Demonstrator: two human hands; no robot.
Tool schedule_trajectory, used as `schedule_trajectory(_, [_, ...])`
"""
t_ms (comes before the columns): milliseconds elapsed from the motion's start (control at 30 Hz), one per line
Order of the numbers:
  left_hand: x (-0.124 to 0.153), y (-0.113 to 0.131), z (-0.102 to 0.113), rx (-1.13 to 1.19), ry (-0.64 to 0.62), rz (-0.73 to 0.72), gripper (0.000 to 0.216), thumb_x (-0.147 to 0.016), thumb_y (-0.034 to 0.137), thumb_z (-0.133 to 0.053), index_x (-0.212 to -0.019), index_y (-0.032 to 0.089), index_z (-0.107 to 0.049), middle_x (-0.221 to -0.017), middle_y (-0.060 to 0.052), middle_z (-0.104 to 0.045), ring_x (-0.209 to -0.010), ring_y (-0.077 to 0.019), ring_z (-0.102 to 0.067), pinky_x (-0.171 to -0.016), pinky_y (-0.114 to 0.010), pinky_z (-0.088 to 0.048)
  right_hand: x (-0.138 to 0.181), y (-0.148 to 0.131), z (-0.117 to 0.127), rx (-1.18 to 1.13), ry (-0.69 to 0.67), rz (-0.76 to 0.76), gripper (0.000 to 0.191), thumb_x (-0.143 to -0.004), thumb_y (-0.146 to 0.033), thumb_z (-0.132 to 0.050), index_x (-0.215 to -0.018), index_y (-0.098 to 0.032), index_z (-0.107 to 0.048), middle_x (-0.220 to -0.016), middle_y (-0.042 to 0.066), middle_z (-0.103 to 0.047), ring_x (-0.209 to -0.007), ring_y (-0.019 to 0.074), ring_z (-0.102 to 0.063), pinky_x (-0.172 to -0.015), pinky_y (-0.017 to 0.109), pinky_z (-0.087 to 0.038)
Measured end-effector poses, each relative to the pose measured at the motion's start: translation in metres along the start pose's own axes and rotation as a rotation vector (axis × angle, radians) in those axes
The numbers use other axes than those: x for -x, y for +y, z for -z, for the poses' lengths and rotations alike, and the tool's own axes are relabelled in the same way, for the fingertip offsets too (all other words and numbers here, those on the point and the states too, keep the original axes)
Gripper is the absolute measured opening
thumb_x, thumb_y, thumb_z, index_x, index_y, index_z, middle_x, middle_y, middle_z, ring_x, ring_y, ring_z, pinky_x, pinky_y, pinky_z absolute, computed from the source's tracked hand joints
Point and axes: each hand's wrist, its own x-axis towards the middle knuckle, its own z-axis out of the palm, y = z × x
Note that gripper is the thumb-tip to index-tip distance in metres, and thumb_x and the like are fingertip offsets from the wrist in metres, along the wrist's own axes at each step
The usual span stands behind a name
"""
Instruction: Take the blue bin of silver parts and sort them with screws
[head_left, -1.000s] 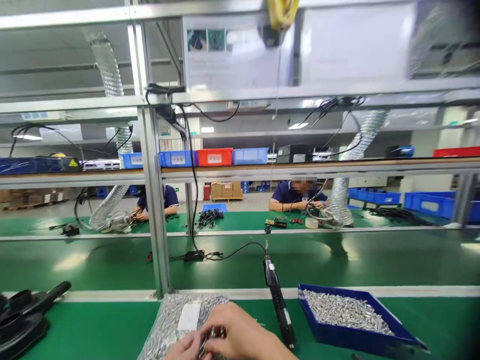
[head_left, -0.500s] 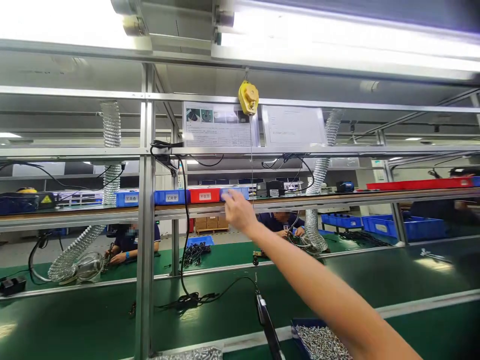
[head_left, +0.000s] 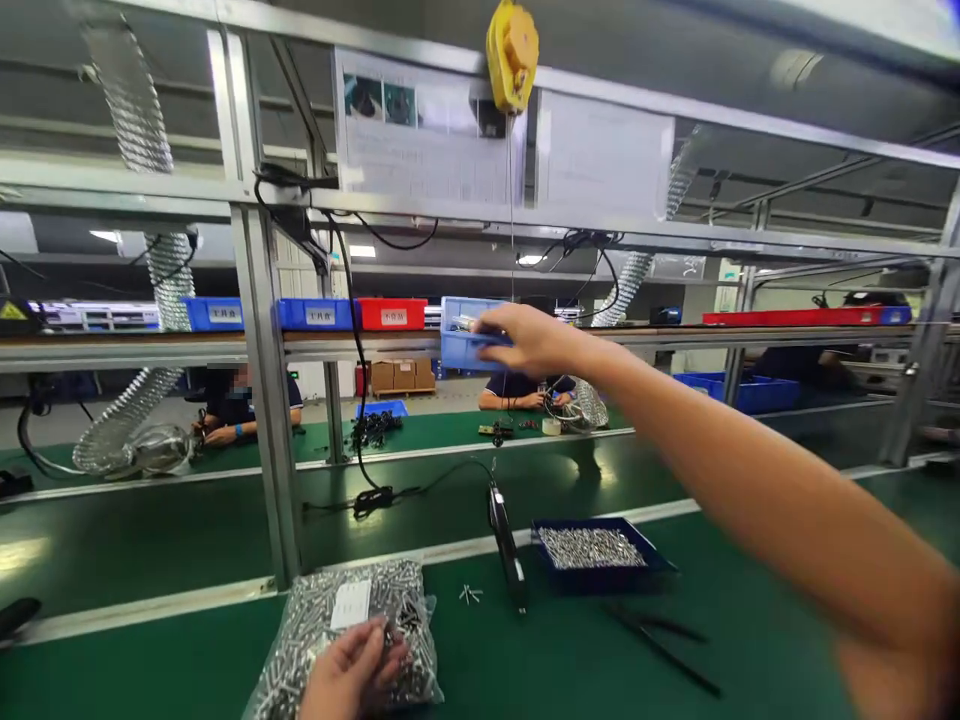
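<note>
I see a light-blue bin (head_left: 466, 340) at 12 o'clock, tilted off the shelf edge; clear bag of silver screws (head_left: 352, 625) (white label) lies flat at 7 o'clock, nr me.

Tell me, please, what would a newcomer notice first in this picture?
The right hand reaches up and grips a light blue bin at the shelf, tilted out from the row. Below, the left hand rests on a clear bag of screws on the green table.
</note>
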Motion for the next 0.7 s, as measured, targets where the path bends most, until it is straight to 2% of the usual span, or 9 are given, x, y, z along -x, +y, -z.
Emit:
schedule_trajectory(67, [-0.008, 0.001, 0.008, 0.011, 0.021, -0.025, 0.069, -0.049, 0.046, -0.113, -0.099, 0.012, -0.079, -0.100, -0.014, -0.080, -0.102, -0.0372, -0.078, -0.086, -0.035, -0.070, 0.055, -0.013, -0.005, -0.053, -0.037, 0.034, 0.013, -0.099, -0.013, -0.077, -0.109, -0.016, -0.069, -0.098, 0.000, -0.065, -0.091, 0.0173, -0.061, -0.083, 0.029, -0.044])
schedule_trajectory(133, [-0.013, 0.002, 0.013, 0.034, 0.061, -0.019, 0.075, -0.046, 0.043, -0.113, -0.102, 0.008, -0.078, -0.105, -0.017, -0.079, -0.099, -0.0340, -0.079, -0.081, -0.027, -0.070, 0.113, -0.027, -0.020, -0.196, -0.048, 0.100, 0.009, -0.097, -0.013, -0.072, -0.102, -0.017, -0.066, -0.097, 0.001, -0.064, -0.085, 0.0178, -0.058, -0.076, 0.031, -0.042])
schedule_trajectory(233, [-0.016, 0.003, 0.014, 0.050, 0.128, -0.037, 0.078, -0.043, 0.039, -0.113, -0.104, 0.006, -0.077, -0.108, -0.019, -0.079, -0.096, -0.0323, -0.079, -0.077, -0.024, -0.070, 0.192, -0.052, -0.064, -0.441, -0.176, 0.231, 0.012, -0.099, -0.010, -0.055, -0.104, -0.018, -0.060, -0.100, 0.005, -0.063, -0.087, 0.0221, -0.054, -0.074, 0.035, -0.040])
schedule_trajectory(333, [-0.014, 0.003, 0.012, 0.043, 0.154, -0.071, 0.082, -0.043, 0.039, -0.113, -0.107, 0.006, -0.075, -0.105, -0.019, -0.079, -0.094, -0.0313, -0.080, -0.076, -0.023, -0.070, 0.250, -0.076, -0.117, -0.381, -0.166, 0.328, 0.024, -0.084, 0.001, -0.047, -0.096, -0.017, -0.057, -0.095, 0.007, -0.062, -0.081, 0.0240, -0.049, -0.072, 0.038, -0.039])
schedule_trajectory(400, [-0.014, 0.004, 0.011, 0.039, 0.162, -0.087, 0.086, -0.041, 0.044, -0.114, -0.108, 0.006, -0.075, -0.104, -0.018, -0.079, -0.093, -0.0304, -0.080, -0.076, -0.023, -0.070, 0.275, -0.088, -0.149, -0.241, -0.133, 0.372, 0.027, -0.083, 0.005, -0.045, -0.096, -0.015, -0.057, -0.093, 0.008, -0.060, -0.081, 0.0254, -0.049, -0.072, 0.040, -0.038])
schedule_trajectory(500, [-0.013, 0.007, 0.010, 0.024, 0.183, -0.115, 0.091, -0.038, 0.054, -0.113, -0.107, 0.008, -0.075, -0.102, -0.015, -0.080, -0.091, -0.0285, -0.080, -0.075, -0.022, -0.070, 0.296, -0.096, -0.185, -0.220, -0.075, 0.388, 0.027, -0.087, 0.007, -0.041, -0.092, -0.015, -0.056, -0.089, 0.007, -0.057, -0.078, 0.0241, -0.047, -0.070, 0.039, -0.035])
schedule_trajectory(600, [-0.009, 0.009, 0.005, -0.007, 0.184, -0.149, 0.090, -0.040, 0.062, -0.110, -0.104, 0.009, -0.075, -0.100, -0.013, -0.080, -0.089, -0.0265, -0.080, -0.074, -0.021, -0.069, 0.301, -0.094, -0.210, -0.274, -0.057, 0.360, 0.030, -0.080, 0.008, -0.041, -0.092, -0.015, -0.054, -0.089, 0.007, -0.056, -0.079, 0.0242, -0.045, -0.072, 0.039, -0.036])
schedule_trajectory(700, [-0.002, 0.009, -0.002, -0.061, 0.127, -0.152, 0.088, -0.045, 0.063, -0.108, -0.102, 0.005, -0.076, -0.099, -0.018, -0.079, -0.086, -0.0287, -0.080, -0.070, -0.024, -0.069, 0.295, -0.090, -0.229, -0.333, -0.093, 0.326, 0.033, -0.076, 0.007, -0.043, -0.096, -0.016, -0.055, -0.095, 0.008, -0.059, -0.083, 0.0260, -0.047, -0.075, 0.041, -0.039])
